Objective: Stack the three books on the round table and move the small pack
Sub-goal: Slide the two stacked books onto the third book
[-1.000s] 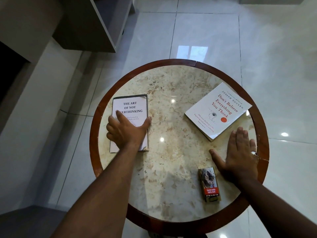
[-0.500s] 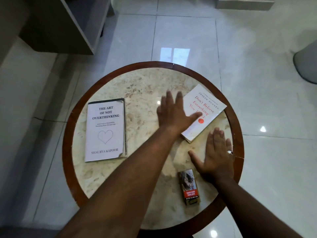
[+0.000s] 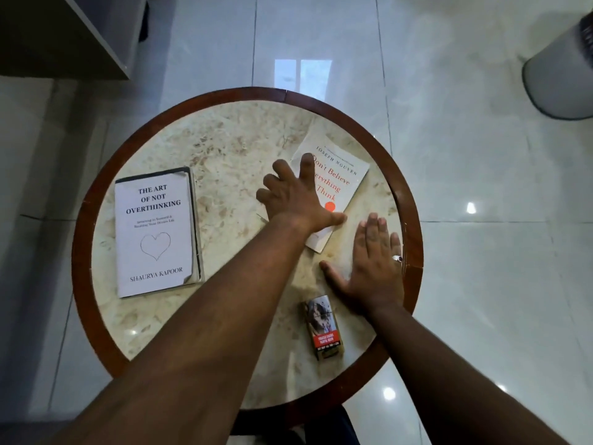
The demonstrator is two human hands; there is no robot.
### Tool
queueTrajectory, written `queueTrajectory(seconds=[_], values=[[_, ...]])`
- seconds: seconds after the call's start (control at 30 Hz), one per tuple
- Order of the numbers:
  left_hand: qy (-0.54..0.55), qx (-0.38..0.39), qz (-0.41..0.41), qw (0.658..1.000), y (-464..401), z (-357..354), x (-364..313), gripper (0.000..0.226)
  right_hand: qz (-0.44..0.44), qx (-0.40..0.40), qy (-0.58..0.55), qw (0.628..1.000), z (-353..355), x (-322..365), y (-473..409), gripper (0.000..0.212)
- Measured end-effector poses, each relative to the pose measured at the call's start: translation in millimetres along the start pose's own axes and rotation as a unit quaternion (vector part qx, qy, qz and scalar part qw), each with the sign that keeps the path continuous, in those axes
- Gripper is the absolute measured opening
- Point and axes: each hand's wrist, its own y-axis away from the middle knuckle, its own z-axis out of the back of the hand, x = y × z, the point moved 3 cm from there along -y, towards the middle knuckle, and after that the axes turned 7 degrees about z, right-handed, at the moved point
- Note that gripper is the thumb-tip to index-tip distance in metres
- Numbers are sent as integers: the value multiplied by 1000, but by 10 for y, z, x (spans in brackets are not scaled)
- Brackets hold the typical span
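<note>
A white book, "The Art of Not Overthinking" [image 3: 154,232], lies flat on the left of the round marble table [image 3: 80,239]. A dark edge shows along its top and right side. Whether that edge belongs to another book underneath, I cannot tell. A second white book, "Don't Believe Everything You Think" [image 3: 340,178], lies at an angle on the right. My left hand [image 3: 295,197] reaches across and grips its left part, fingers curled at the far edge and thumb on the near edge. My right hand [image 3: 372,268] rests flat on the table. The small pack [image 3: 322,327] lies just below and to the left of it.
The table has a raised dark wooden rim and stands on a glossy white tiled floor. A grey cabinet [image 3: 64,33] sits at the upper left. A pale round bin [image 3: 561,75] stands on the floor at the upper right.
My left hand left the left-hand book, crossed the table and closed on the right-hand book, which has turned slightly. My right hand stayed flat beside the pack.
</note>
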Motion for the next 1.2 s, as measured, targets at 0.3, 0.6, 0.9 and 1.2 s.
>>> queueTrajectory(seconds=[0.3, 0.6, 0.9, 1.2], values=[[124, 15, 106, 987, 109, 277, 627, 157, -3, 24, -10, 1000, -59, -51, 12, 111], [193, -8, 294, 936, 543, 565, 2288, 147, -4, 23, -23, 999, -10, -21, 17, 111], [195, -74, 359, 910, 637, 218, 2461, 143, 6, 18, -17, 1000, -56, -57, 20, 109], [185, -80, 375, 905, 640, 194, 2480, 133, 6, 36, -17, 999, -14, -43, 16, 110]])
